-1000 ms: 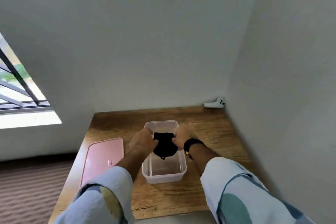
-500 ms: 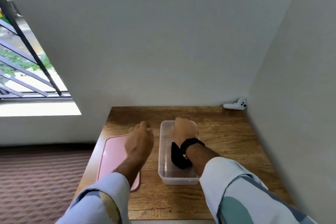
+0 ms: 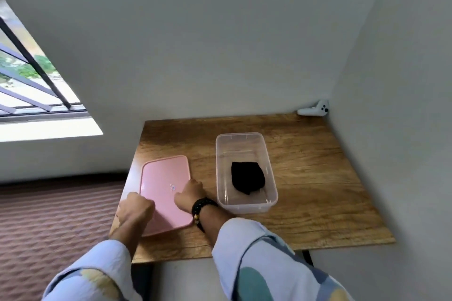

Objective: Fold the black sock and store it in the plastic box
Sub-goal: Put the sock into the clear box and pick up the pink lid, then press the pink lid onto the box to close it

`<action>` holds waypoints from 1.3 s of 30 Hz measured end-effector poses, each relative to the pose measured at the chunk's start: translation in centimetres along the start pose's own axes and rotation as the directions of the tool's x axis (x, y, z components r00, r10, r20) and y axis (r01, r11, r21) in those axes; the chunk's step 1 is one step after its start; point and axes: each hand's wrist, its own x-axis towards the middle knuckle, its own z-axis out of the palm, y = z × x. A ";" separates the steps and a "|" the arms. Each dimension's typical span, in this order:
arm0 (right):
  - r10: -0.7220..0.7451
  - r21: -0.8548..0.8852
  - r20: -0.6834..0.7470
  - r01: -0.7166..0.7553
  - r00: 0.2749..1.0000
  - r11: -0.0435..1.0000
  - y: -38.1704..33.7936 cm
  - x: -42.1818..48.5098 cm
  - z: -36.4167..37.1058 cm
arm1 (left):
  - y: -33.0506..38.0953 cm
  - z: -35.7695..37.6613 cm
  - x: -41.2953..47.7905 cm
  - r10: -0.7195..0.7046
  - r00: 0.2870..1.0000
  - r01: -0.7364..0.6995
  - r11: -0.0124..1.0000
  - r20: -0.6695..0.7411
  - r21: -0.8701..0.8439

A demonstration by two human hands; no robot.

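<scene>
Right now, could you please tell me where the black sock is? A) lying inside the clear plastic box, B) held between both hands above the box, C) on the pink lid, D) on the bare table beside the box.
A: the black sock lies folded inside the clear plastic box, while both hands are over at the pink lid.

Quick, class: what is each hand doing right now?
Left hand: curled on the pink lid near edge; grip cannot be told.
Right hand: resting on the lid; grip cannot be told.

Daylight from window (image 3: 36, 85) at left, overexposed; soft shadows; wide-angle bending at edges; slightly soft, perhaps motion blur.
</scene>
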 end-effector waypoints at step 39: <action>0.134 0.159 -0.534 -0.056 0.835 0.986 10.4 0.1 -16.8 | 12.8 3.3 -11.8 0.410 0.878 -0.287 0.863 0.246 -0.416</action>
